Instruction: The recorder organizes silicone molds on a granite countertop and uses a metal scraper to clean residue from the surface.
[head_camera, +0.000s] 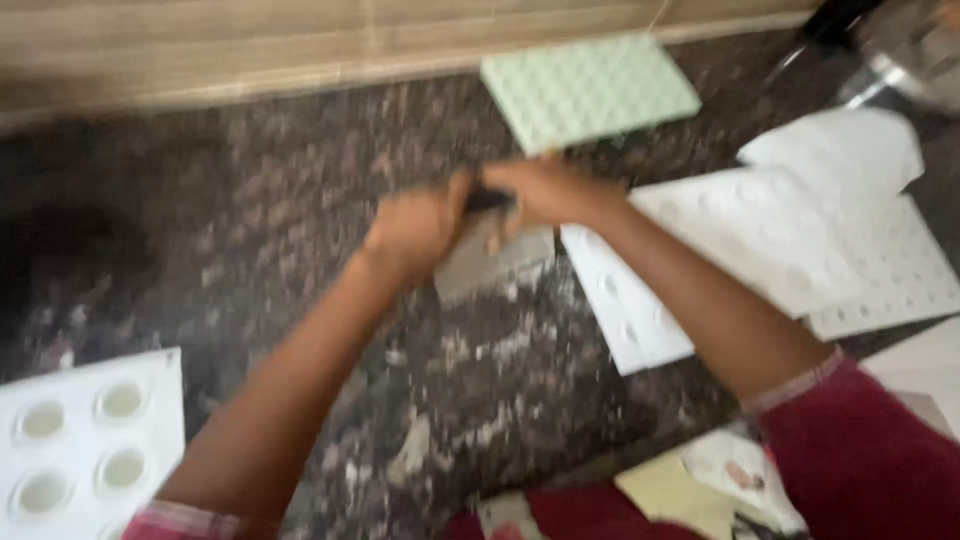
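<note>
Scraper (490, 255) gripped by left hand (415, 230) and right hand (545, 190); white moulds (760, 250) and green mould (588, 90) lie nearby.

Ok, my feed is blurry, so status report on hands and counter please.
Left hand and right hand both grip a dark-handled scraper on the granite counter. White moulds right, green mould behind.

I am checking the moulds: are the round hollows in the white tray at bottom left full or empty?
Full: the white tray shows pale filling in each visible hollow.
</note>
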